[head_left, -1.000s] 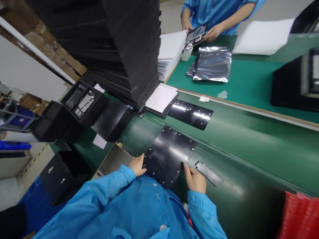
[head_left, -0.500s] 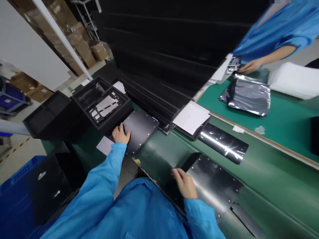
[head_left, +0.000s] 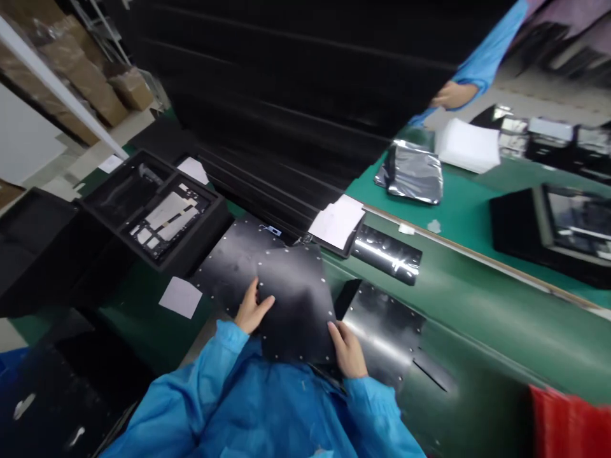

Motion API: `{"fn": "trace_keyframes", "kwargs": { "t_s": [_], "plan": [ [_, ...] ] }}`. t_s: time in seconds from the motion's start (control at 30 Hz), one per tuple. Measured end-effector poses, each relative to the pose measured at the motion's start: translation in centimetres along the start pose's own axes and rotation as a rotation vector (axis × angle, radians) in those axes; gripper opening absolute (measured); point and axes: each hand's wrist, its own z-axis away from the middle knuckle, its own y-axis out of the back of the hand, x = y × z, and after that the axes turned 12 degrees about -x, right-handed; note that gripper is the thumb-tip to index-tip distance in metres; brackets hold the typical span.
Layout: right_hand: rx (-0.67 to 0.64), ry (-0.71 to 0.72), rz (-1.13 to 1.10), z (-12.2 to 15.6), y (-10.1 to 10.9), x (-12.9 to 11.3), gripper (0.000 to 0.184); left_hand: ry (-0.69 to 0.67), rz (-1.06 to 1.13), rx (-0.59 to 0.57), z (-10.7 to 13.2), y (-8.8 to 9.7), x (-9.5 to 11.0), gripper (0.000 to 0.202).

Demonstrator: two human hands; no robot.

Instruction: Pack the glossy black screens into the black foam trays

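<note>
**Holding a black plate [head_left: 296,305] by two opposite edges, close to the body**

Grasping the left edge with the left grip [head_left: 251,310], closed on it, with the thumb over the upper face. Grasping the right edge with the right grip [head_left: 348,350], closed as well, with the thumb on top; cannot tell how the fingers underneath are set, being hidden. Held just in front of a blue jacket [head_left: 281,410], broad face toward the camera, with pale dots along the edges.

Overlapping, in this view, a similar dotted plate [head_left: 224,261] to the left; cannot tell whether touching. Just beyond that, a small blue-and-white label [head_left: 273,230], too small to read. Lying to the right on the green desk [head_left: 501,312], another dotted plate [head_left: 382,331], with a slim dark strip [head_left: 435,370] just beside it.

Farther out, white paper [head_left: 338,221] on a black tray [head_left: 354,245], with any marks too faint to read, and a glossy black sheet [head_left: 389,254] beside the tray. To the left, a pale paper square [head_left: 180,297] near a two-compartment black box [head_left: 217,222], with a part bearing pale patches [head_left: 174,216] in the nearer compartment.

Rising behind, a tall black stack [head_left: 286,95]. Across the desk, silvery bags [head_left: 415,175], a white paper pile [head_left: 468,145] and a co-worker's hand [head_left: 453,95], partly hidden. At lower right, something red [head_left: 573,420], blurred.
</note>
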Motion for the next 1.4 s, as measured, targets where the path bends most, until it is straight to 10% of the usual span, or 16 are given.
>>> {"fn": "trace_keyframes", "kwargs": {
  "t_s": [0.2,0.4,0.57,0.77,1.03,1.23,1.4],
  "plan": [
    [0.385,-0.224,-0.102,8.0,4.3,9.7,0.068,0.015,0.096,-0.329,-2.7,-11.3,7.5,0.068],
    [0.42,-0.14,0.093,12.2,10.8,14.8,0.072,-0.051,-0.16,-0.211,-3.0,-16.6,12.0,0.058],
    [0.521,-0.009,0.332,9.1,18.3,20.7,0.076,-0.298,-0.73,-0.208,0.7,-20.1,14.5,0.055],
    [0.474,-0.059,0.396,3.3,19.1,25.5,0.056,-0.149,-1.088,-0.374,3.3,-27.1,15.4,0.086],
    [-0.067,0.076,0.751,5.1,17.9,17.9,0.031,-0.106,-1.128,-0.423,3.1,-27.7,14.9,0.113],
    [-0.391,0.185,0.75,3.3,20.7,15.4,0.025,0.049,-1.007,-0.318,3.7,-30.8,16.7,0.121],
    [-0.127,0.128,0.606,2.3,22.5,19.6,0.051,0.041,-0.564,-0.264,3.6,-26.1,17.9,0.1]
  ]
}}
